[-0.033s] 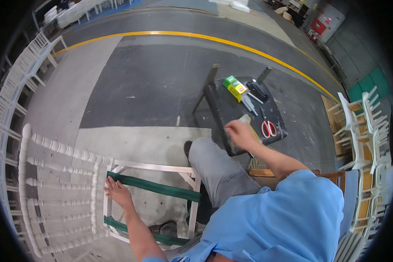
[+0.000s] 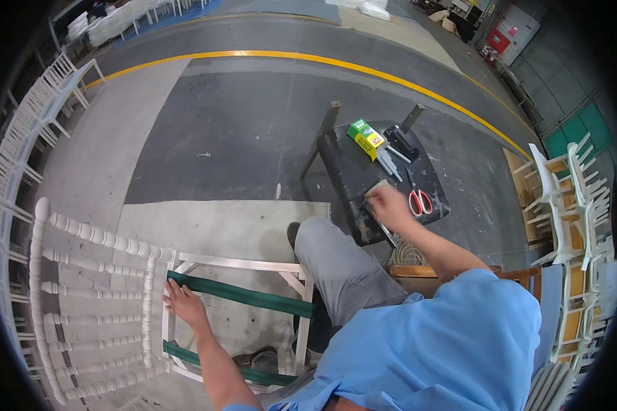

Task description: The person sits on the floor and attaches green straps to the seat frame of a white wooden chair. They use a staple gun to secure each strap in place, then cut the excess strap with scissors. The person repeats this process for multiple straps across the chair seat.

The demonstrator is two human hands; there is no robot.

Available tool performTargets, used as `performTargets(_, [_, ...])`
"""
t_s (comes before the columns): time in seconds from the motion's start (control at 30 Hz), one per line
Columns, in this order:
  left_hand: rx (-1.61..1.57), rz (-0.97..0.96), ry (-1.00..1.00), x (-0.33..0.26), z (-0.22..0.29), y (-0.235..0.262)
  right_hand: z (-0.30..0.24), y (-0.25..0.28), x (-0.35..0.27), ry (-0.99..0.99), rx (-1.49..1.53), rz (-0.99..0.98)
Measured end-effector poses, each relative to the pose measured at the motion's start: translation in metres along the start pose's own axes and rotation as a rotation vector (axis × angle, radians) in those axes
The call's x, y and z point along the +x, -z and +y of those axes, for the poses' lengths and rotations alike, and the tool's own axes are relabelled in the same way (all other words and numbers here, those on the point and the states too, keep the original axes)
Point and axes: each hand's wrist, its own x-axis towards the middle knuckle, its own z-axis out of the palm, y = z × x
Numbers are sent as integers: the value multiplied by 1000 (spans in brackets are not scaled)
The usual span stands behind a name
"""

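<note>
At the lower left lies a white wooden chair frame (image 2: 233,261) with turned spindles in its back. Two dark green webbing straps (image 2: 240,296) run across its seat opening. My left hand (image 2: 185,306) rests with fingers spread on the side rail, at the end of the upper strap. Over the near left edge of a black seat (image 2: 428,171), my right hand (image 2: 389,205) is blurred, its fingers curled together. A pale piece shows by its fingertips and a dark metallic bar (image 2: 393,238) below it. What it holds, if anything, I cannot make out.
On the black seat lie a green-and-yellow box (image 2: 365,139), grey staple strips (image 2: 389,164), a black tool (image 2: 402,142) and red-handled scissors (image 2: 420,202). Coiled cord (image 2: 408,255) sits beside my knee. White chairs (image 2: 572,198) are stacked at right; more (image 2: 38,116) line the left.
My right hand has shifted a little right and nearer over the black seat. The yellowish thing beneath it no longer shows. My left hand stays in place.
</note>
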Motion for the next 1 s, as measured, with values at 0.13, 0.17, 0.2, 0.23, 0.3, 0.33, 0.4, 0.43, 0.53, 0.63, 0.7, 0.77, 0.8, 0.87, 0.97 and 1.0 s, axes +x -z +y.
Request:
performTargets(0.13, [8, 8, -30, 11, 4, -1, 78, 53, 15, -274, -291, -63])
performTargets(0.17, [-14, -27, -30, 12, -1, 0, 83, 48, 21, -375, -177, -224])
performTargets(0.2, [-34, -67, -7, 14, 1, 4, 88, 38, 21, -525, 45, -331])
performTargets(0.23, [-141, -50, -12, 13, 3, -4, 96, 50, 28, -449, -100, -359])
performTargets(0.3, [-160, -39, 28, 17, -1, 8, 93, 31, 30, -379, -37, -350])
performTargets(0.33, [-131, -36, 46, 17, -4, 11, 89, 28, 32, -387, -34, -355])
performTargets(0.4, [-121, -6, 57, 14, -14, 16, 82, 14, 24, -369, 94, -361])
performTargets(0.43, [-154, 19, 33, 15, -7, 18, 76, 24, 22, -340, 208, -328])
performTargets(0.53, [-127, 55, 71, 3, -24, 13, 14, 13, 17, -105, 240, -409])
performTargets(0.63, [-202, 39, 89, 3, -14, 3, -56, 21, 26, 102, 320, -455])
performTargets(0.7, [-213, 17, 107, 1, -17, 2, -130, 16, 35, -35, 392, -679])
performTargets(0.77, [-249, -1, 115, 1, -12, 0, -198, -4, 37, -9, 463, -863])
performTargets(0.8, [-256, 0, 119, 2, -11, 0, -228, -22, 35, 11, 482, -915])
performTargets(0.87, [-275, 20, 135, 3, -14, -2, -276, -75, 29, 40, 536, -1019])
performTargets(0.97, [-288, 24, 150, 3, -20, -6, -338, -170, 5, 71, 673, -1141])
performTargets(1.0, [-288, 63, 160, 2, -26, -8, -360, -195, -4, 86, 651, -1170])
